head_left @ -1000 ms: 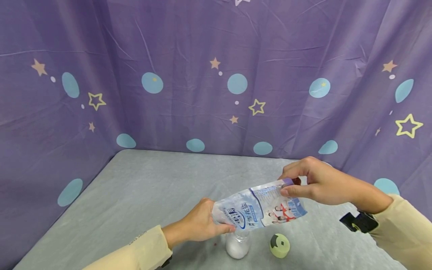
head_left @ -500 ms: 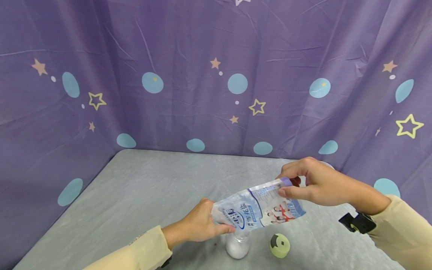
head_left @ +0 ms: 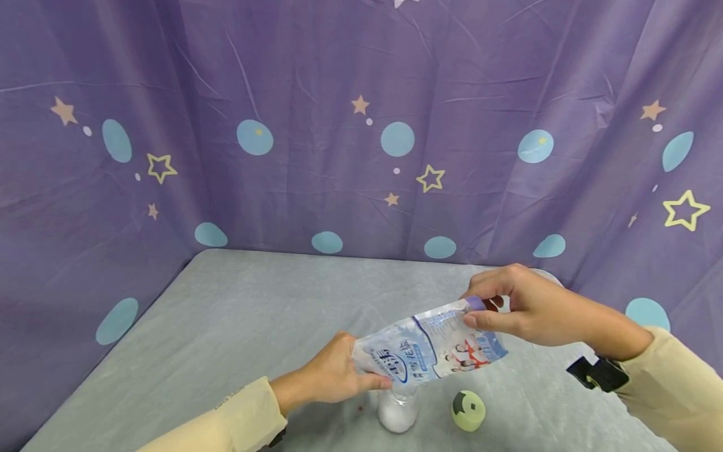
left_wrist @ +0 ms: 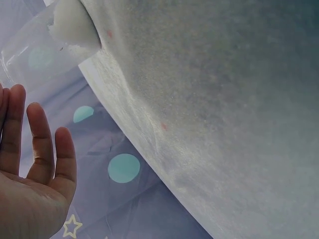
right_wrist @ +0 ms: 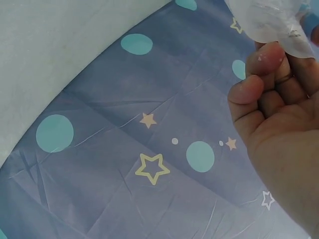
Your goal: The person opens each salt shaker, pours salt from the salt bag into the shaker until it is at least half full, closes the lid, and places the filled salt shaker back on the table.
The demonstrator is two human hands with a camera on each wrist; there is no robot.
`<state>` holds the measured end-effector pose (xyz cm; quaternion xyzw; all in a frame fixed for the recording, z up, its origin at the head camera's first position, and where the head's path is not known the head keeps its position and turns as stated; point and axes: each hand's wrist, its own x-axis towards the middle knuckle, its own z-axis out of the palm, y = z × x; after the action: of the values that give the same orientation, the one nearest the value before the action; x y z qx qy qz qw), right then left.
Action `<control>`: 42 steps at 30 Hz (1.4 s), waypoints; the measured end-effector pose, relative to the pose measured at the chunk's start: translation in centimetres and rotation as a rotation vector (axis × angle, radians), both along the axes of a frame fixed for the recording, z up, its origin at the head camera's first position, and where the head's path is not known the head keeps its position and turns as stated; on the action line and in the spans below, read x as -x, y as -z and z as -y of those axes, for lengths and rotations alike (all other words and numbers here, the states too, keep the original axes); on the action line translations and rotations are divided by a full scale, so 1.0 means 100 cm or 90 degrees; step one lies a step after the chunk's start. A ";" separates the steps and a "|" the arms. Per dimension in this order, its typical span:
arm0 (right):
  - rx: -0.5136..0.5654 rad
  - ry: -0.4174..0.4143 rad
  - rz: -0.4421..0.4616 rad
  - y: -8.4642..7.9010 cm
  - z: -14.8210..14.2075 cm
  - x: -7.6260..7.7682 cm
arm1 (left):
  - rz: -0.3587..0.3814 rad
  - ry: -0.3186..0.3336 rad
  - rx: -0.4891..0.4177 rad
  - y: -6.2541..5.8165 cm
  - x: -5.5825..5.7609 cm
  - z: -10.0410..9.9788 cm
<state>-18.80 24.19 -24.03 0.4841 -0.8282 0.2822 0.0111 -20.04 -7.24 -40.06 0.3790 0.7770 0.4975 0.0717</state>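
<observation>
A blue-and-white printed plastic salt bag (head_left: pixel 420 345) is held tilted between both hands, its left end low over a small clear jar (head_left: pixel 398 411). My left hand (head_left: pixel 333 370) grips that lower end, thumb across the front. The bag's raised, purple-edged corner is pinched between thumb and fingers of my right hand (head_left: pixel 525 307). In the right wrist view, the bag's crinkled pale plastic (right_wrist: pixel 274 22) meets the right fingertips. White grains lie heaped inside the jar (left_wrist: pixel 37 57) in the left wrist view. The bag hides the jar's mouth in the head view.
A round pale-green lid (head_left: pixel 467 411) with a dark pattern lies just right of the jar. Grey cloth covers the table (head_left: pixel 271 295). Behind and at the left hangs a purple curtain (head_left: pixel 316 188) with stars and dots.
My right hand and the bag's upper end have shifted slightly left. The left hand stays nearly in place, and the jar and lid have not moved.
</observation>
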 end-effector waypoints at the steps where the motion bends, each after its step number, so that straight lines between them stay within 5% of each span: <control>1: 0.001 -0.004 -0.007 0.001 0.000 0.000 | 0.001 0.000 0.000 0.000 0.000 0.000; 7: -0.004 0.001 -0.046 0.004 -0.001 0.001 | 0.011 -0.006 0.004 0.000 0.000 0.001; 17: -0.040 0.043 -0.024 0.003 -0.005 0.000 | 0.029 -0.022 0.025 -0.001 0.000 0.001; 33: -0.006 0.007 -0.048 0.003 -0.004 -0.002 | 0.058 0.003 0.017 -0.002 0.000 0.002; 42: 0.002 -0.007 -0.014 0.003 -0.002 -0.002 | 0.041 -0.004 0.037 -0.003 0.000 0.001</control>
<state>-18.61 24.37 -24.33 0.4918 -0.8248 0.2784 0.0194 -20.08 -7.37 -39.79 0.3582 0.7896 0.4868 0.1058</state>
